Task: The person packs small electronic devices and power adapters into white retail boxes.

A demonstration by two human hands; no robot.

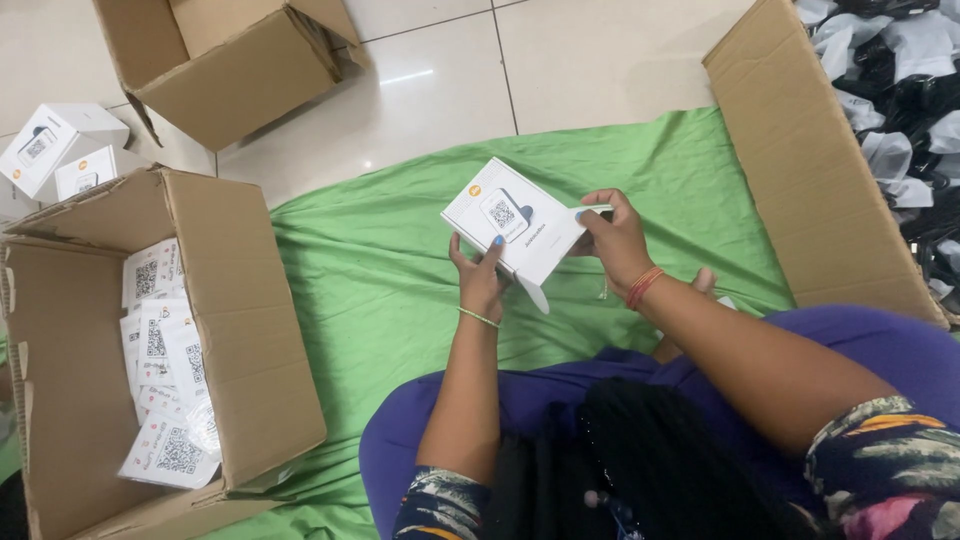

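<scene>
White box (512,222) held in both hands above green cloth (380,290).
Left hand (480,280) pinching lower edge; right hand (612,238) pinching open end flap. Carton (230,300) of leaflets (165,370) at left.

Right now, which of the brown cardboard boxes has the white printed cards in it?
The open box at the left: white cards lie stacked inside. The box at top shows none.

We see a green cloth (380,290) spread over the pale tiled floor (560,60), with an open cardboard box (250,320) at our left holding white printed leaflets (165,390). Behind it lie two small white boxes (60,150) beside an empty cardboard box (220,70). At right, a long cardboard carton (810,170) borders a heap of black-and-white bagged items (910,110).
</scene>
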